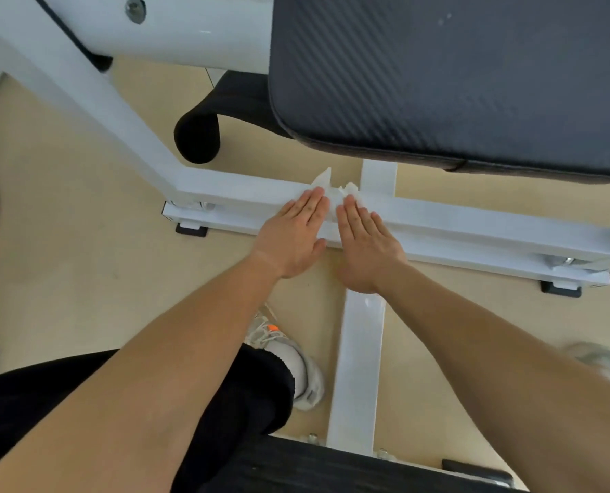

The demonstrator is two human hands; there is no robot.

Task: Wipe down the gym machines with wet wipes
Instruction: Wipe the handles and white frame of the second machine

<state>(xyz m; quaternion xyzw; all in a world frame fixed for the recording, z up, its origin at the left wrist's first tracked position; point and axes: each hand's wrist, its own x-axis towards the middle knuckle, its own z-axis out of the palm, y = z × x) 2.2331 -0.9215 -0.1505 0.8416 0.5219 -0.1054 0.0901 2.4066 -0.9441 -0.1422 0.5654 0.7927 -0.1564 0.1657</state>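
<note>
A white gym machine frame runs across the floor as a low crossbar [474,222]. My left hand [296,236] and my right hand [364,243] lie flat side by side on that bar, palms down, fingers together. Crumpled white wet wipes [333,188] stick out beyond both sets of fingertips, pressed against the bar under the hands. How much wipe lies under each palm is hidden.
A dark padded seat [456,76] overhangs the bar at top right. A black foam roller [198,137] hangs left of it. A slanted white beam [83,94] rises at left. A white strut [358,371] runs toward me beside my shoe [303,371] on the beige floor.
</note>
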